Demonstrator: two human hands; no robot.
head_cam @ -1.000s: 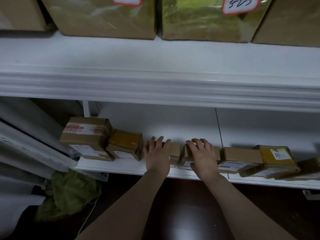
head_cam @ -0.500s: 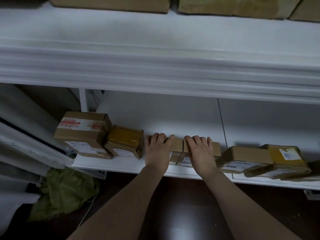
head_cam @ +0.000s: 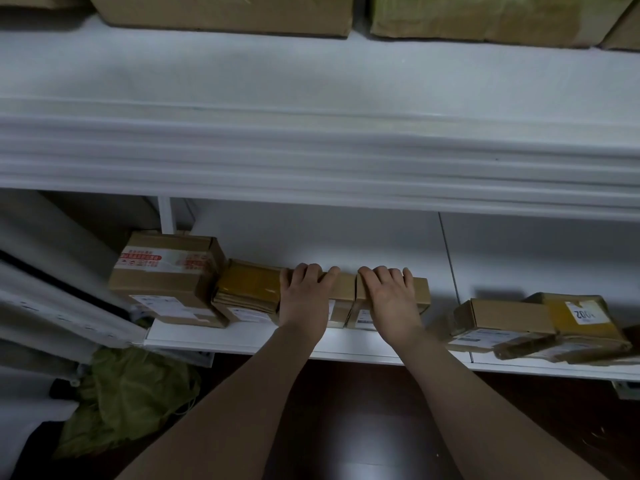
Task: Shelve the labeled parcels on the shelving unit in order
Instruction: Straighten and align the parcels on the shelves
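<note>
Logged on lower shelf (head_cam: 242, 344): left hand (head_cam: 304, 299) palm-down over left small box (head_cam: 341, 285), fingers hooked over its far top edge; right hand (head_cam: 391, 299) likewise over right small box (head_cam: 420, 289). Found the two boxes touching side by side, the left one just beside yellow-taped parcel (head_cam: 249, 292), itself against large box (head_cam: 166, 278) with red-printed tape. Judged the hold to suit sliding both along the row together, closing gaps so the order reads unbroken. Noted a gap to the right, then brown box (head_cam: 502, 317) and yellow parcel (head_cam: 581, 317) leaning together (label on the latter upside down, digits only partly legible). Cannot read front labels of the held boxes: mostly behind the wrists, too small. Cannot see fingertips behind the far edges. Saw upper-shelf cartons (head_cam: 221, 12) cut off at frame top.
</note>
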